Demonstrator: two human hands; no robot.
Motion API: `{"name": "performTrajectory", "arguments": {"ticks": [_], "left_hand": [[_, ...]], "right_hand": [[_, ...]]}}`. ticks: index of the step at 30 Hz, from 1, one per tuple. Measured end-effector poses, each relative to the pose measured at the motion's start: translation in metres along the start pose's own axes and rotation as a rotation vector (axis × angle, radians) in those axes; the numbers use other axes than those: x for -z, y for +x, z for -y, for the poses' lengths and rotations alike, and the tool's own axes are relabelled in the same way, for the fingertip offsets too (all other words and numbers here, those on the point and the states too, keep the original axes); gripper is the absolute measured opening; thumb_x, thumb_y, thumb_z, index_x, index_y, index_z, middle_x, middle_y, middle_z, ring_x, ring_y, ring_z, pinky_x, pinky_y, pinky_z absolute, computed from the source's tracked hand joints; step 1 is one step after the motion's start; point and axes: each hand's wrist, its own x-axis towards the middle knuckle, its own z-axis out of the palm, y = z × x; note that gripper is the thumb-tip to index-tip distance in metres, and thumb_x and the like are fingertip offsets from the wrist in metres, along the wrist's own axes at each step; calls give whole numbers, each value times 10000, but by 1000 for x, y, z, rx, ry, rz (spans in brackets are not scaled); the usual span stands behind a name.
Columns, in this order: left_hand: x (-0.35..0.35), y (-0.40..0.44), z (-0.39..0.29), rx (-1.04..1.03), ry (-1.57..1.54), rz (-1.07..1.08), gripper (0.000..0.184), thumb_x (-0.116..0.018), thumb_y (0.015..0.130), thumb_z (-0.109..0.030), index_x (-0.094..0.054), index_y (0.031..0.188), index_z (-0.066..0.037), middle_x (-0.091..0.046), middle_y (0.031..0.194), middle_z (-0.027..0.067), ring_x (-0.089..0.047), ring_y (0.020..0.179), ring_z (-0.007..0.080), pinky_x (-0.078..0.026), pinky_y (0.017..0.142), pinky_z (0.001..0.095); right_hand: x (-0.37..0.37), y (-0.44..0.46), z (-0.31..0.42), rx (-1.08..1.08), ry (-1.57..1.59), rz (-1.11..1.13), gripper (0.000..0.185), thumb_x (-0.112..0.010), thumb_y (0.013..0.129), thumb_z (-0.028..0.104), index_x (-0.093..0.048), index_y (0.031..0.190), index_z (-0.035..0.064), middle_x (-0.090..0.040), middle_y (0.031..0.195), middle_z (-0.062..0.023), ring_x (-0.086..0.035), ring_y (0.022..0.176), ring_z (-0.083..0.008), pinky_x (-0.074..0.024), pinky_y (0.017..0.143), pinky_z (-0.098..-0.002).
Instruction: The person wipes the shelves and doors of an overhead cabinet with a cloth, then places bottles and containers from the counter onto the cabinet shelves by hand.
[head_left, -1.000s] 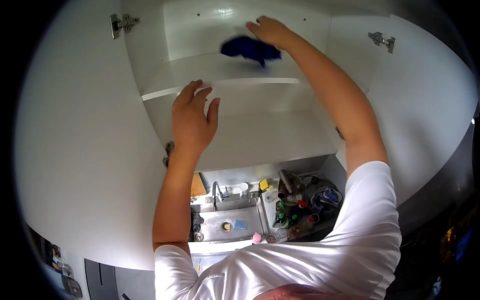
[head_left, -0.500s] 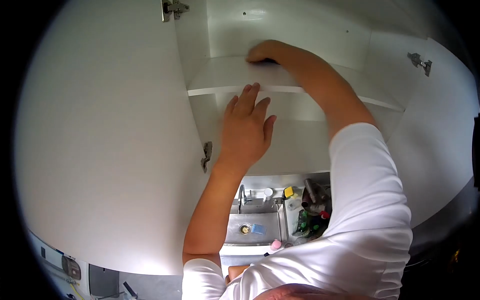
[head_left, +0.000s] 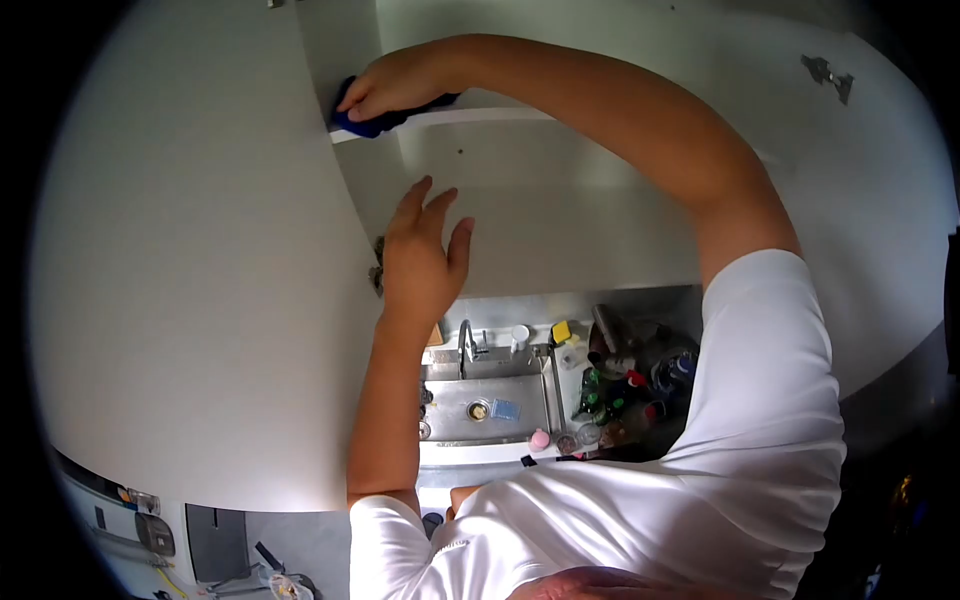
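My right hand (head_left: 400, 82) is closed on a dark blue cloth (head_left: 372, 124), pressing it to the left end of the cabinet shelf (head_left: 470, 117). Part of the cloth hangs over the shelf's front edge, and some of it is hidden under my palm. Below the shelf, my left hand (head_left: 422, 250) is raised with its fingers spread and nothing in it. It is in front of the lower compartment (head_left: 560, 230), near the left door's hinge (head_left: 377, 268).
Open white doors flank me, the left door (head_left: 190, 270) and the right door (head_left: 880, 250). Underneath lie a steel sink (head_left: 450, 395) with a faucet (head_left: 466, 340) and a blue sponge (head_left: 505, 410), a yellow sponge (head_left: 561, 331) and several bottles (head_left: 588, 395) on the counter.
My right hand has moved left along the shelf and out to its front left corner, bringing the blue cloth into view. My left hand has dropped away from the shelf edge. The view has shifted.
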Motion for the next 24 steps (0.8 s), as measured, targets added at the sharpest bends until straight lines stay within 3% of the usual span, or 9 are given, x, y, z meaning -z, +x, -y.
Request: {"name": "performTrajectory", "arguments": {"ticks": [1,4,8,13,14,16,19,20,24], "left_hand": [[-5,0,-3,-1,-8,13,345,-747,904,-142,-696,1207,16,-604,1362,297,-633,1187,470,-529,1006,485],[-15,-4,-8,38,-55,51,334,-731,939,-174,-692,1235,-23,-604,1394,271,-615,1234,458,-522,1023,477],[-16,-17,-3,28,-109,123,328,-732,935,-174,-698,1221,-17,-602,1395,272,-618,1225,462,-517,1030,479],[1,-44,12,58,-111,190,323,-728,932,-178,-696,1197,5,-626,1353,273,-632,1194,453,-527,1013,479],[0,-48,15,79,-113,200,316,-721,941,-189,-696,1188,6,-645,1329,260,-636,1198,434,-524,1018,471],[-4,-51,16,81,-128,234,309,-718,943,-186,-696,1184,6,-655,1316,254,-638,1197,427,-525,1016,472],[-22,-46,8,59,-139,269,293,-708,951,-177,-692,1179,5,-671,1290,246,-646,1185,418,-529,1008,473],[-29,-44,1,57,-175,274,291,-704,955,-180,-692,1180,4,-671,1288,248,-649,1179,421,-531,1005,474],[-49,-46,-16,57,-245,336,284,-698,965,-183,-692,1182,0,-677,1280,243,-653,1170,426,-534,999,472]], "right_hand": [[-5,-13,-3,-11,10,-1,484,-566,1047,353,-564,1492,162,-526,1541,-136,-508,1398,-310,-409,1136,-421],[-21,-49,-19,225,-391,-315,346,-753,920,258,-690,1252,183,-688,1249,-33,-677,1106,-260,-540,914,-422],[-17,-127,-83,322,-468,-504,340,-796,865,200,-683,1182,153,-672,1163,-66,-641,1169,-273,-534,931,-427],[-13,-182,-96,187,-430,-628,354,-762,901,204,-657,1224,103,-662,1293,-128,-617,1156,-354,-474,1015,-484],[-20,-175,-93,2,-465,-507,389,-733,927,248,-636,1274,99,-665,1324,-135,-610,1166,-363,-444,1038,-503],[-39,-127,-77,132,-532,-543,485,-742,914,306,-619,1338,105,-683,1299,-117,-616,1135,-350,-428,1044,-488],[-65,-46,-23,115,-568,-495,339,-720,916,318,-656,1171,105,-682,1088,-123,-627,1116,-343,-488,944,-465],[-66,-33,-3,26,-526,-440,313,-690,936,307,-663,1184,118,-682,1108,-136,-630,1127,-345,-492,947,-471],[-76,-48,-18,78,-598,-633,226,-655,955,254,-679,1139,124,-695,1061,-132,-671,1049,-335,-542,856,-464]]}}
